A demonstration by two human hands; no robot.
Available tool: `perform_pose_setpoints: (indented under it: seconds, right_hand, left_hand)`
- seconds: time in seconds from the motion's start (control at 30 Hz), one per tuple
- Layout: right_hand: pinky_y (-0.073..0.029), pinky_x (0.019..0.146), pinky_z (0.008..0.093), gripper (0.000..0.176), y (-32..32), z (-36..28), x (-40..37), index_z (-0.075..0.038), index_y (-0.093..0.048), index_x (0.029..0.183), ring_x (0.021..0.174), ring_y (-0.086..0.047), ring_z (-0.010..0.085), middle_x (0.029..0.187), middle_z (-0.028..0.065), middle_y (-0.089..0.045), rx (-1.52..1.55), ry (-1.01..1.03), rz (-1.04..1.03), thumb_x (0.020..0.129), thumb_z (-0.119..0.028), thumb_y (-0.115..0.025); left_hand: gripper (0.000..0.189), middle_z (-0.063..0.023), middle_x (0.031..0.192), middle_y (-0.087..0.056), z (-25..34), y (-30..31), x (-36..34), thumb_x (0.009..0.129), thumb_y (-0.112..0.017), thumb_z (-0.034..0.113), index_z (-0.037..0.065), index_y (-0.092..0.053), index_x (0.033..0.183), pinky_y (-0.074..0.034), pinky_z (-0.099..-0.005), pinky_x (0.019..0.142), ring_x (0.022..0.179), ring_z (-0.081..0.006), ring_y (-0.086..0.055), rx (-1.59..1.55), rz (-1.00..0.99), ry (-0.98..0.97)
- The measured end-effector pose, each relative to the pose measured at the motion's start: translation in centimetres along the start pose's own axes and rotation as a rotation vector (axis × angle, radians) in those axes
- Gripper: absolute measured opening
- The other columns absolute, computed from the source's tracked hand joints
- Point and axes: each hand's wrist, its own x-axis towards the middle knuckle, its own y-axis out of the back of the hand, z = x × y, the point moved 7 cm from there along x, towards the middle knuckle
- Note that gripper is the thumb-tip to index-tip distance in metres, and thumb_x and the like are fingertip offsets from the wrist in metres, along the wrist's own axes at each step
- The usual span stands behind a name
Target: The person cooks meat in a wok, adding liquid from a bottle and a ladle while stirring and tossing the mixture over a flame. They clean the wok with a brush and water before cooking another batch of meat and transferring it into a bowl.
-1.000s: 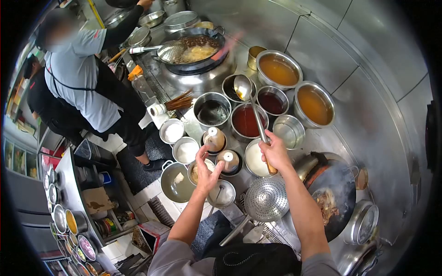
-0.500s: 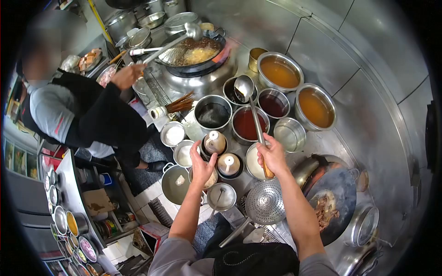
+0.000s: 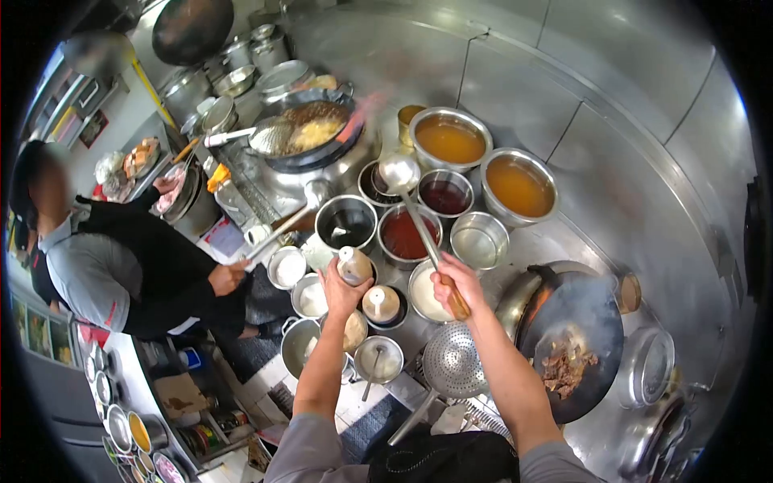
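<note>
My left hand [image 3: 342,291] is closed around a squeeze bottle [image 3: 354,264] with a pale cap and tan contents. Beside it a second squeeze bottle [image 3: 380,304] stands in a dark container. In my right hand [image 3: 456,283] is the wooden grip of a long metal ladle [image 3: 424,229]. The ladle's bowl hangs over the pots at the back, near one of dark sauce. Under its handle stands a pot of red liquid [image 3: 409,235]. A pot with white contents [image 3: 424,291] is close to my right hand.
At right, a smoking wok [image 3: 596,378] holds browned meat [image 3: 567,366]. A perforated strainer [image 3: 455,361] lies near my right forearm. Two bowls of orange liquid [image 3: 519,187] stand at the back. At left a co-worker [image 3: 153,274] holds another ladle [image 3: 282,229] near a wok of bubbling oil [image 3: 310,129].
My left hand has gone from open beside the squeeze bottle to closed around it. The co-worker's ladle has come down from the far wok towards the pots. The view has shifted.
</note>
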Motion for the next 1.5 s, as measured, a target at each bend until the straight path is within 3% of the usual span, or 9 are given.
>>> perform_pose_setpoints:
  seconds: [0.13,0.27,0.4,0.5,0.63,1.0,1.13,1.33,1.5]
  right_hand:
    - [-0.037,0.041,0.0218,0.025,1.0,-0.7,-6.4,-0.011,-0.049,0.126,0.046,-0.046,0.0045,0.076,0.0036,-0.052,0.403,-0.014,-0.294,0.103,-0.021,-0.046]
    - [-0.038,0.038,0.0245,0.042,5.0,-4.4,-20.2,-0.014,-0.042,0.144,0.044,-0.046,0.0071,0.089,0.0109,-0.053,0.537,0.170,-0.216,0.103,-0.018,-0.047]
    - [-0.036,0.037,0.0245,0.059,9.8,-5.6,-37.6,-0.007,-0.039,0.147,0.041,-0.045,0.0107,0.075,0.0124,-0.055,-0.027,0.383,0.351,0.092,-0.004,-0.061]
    - [-0.038,0.042,0.0265,0.062,14.0,-3.3,-46.7,-0.004,-0.040,0.147,0.046,-0.050,0.0105,0.071,0.0040,-0.057,-0.540,0.303,0.781,0.088,0.006,-0.059]
    - [-0.051,0.068,0.0491,0.061,18.8,-2.2,-52.7,-0.002,-0.043,0.142,0.069,-0.065,0.0429,0.084,0.0296,-0.065,-1.472,0.154,1.059,0.085,-0.007,-0.062]
    - [-0.052,0.067,0.0390,0.058,21.6,2.5,-61.5,-0.005,-0.047,0.143,0.064,-0.065,0.0285,0.075,0.0198,-0.066,-1.043,0.099,0.819,0.088,-0.010,-0.066]
    - [-0.052,0.067,0.0403,0.059,22.8,2.8,-63.4,-0.006,-0.047,0.143,0.066,-0.066,0.0311,0.076,0.0198,-0.066,-0.807,-0.025,0.773,0.087,-0.009,-0.065]
    - [-0.053,0.068,0.0402,0.056,24.8,0.9,-65.2,-0.005,-0.051,0.140,0.073,-0.065,0.0421,0.084,0.0248,-0.068,-1.394,0.377,0.853,0.085,-0.005,-0.064]
    - [-0.053,0.060,0.0353,0.058,24.8,-0.3,-65.1,0.000,-0.048,0.141,0.060,-0.065,0.0253,0.076,0.0183,-0.066,-1.065,0.211,0.740,0.086,-0.005,-0.064]
  left_hand:
    - [0.098,-0.0226,0.128,-0.054,0.5,2.1,-0.2,0.061,-0.092,0.027,-0.004,-0.039,0.137,-0.044,-0.0415,0.101,0.118,-0.0323,-0.054,-0.422,0.168,0.157]
    - [0.093,-0.0186,0.129,-0.052,4.7,9.4,-1.1,0.065,-0.093,0.020,-0.003,-0.039,0.137,-0.045,-0.0398,0.100,0.115,-0.0282,-0.054,-0.523,0.324,0.153]
    - [0.106,-0.0173,0.139,-0.043,6.9,14.9,-2.5,0.069,-0.088,0.010,0.002,-0.023,0.152,-0.041,-0.0411,0.105,0.123,-0.0268,-0.048,-0.666,0.307,-0.069]
    - [0.099,-0.0184,0.140,-0.042,7.8,15.6,-4.5,0.077,-0.083,0.012,0.005,-0.021,0.154,-0.044,-0.0423,0.104,0.121,-0.0286,-0.050,-0.654,0.065,-0.113]
    - [0.105,-0.0167,0.135,-0.047,13.0,11.0,-7.0,0.070,-0.088,0.027,0.000,-0.026,0.151,-0.045,-0.0410,0.101,0.119,-0.0273,-0.052,-0.704,-0.372,-0.111]
    - [0.080,-0.0142,0.112,-0.070,39.7,-17.6,-24.5,0.063,-0.082,0.056,0.005,-0.065,0.122,-0.054,-0.0381,0.083,0.091,-0.0272,-0.069,0.477,-1.860,-0.535]
    - [0.071,-0.0137,0.115,-0.070,42.8,-23.2,-28.4,0.064,-0.082,0.053,0.008,-0.068,0.118,-0.053,-0.0366,0.082,0.092,-0.0268,-0.069,0.700,-1.733,-0.363]
    - [0.087,-0.0134,0.110,-0.067,42.3,-15.8,-27.2,0.064,-0.084,0.053,0.002,-0.056,0.128,-0.051,-0.0352,0.084,0.096,-0.0233,-0.066,0.228,-1.630,-0.351]
    - [0.083,-0.0151,0.115,-0.067,42.9,-15.5,-26.1,0.060,-0.085,0.054,-0.001,-0.064,0.119,-0.053,-0.0378,0.083,0.096,-0.0271,-0.067,0.450,-1.693,-0.322]
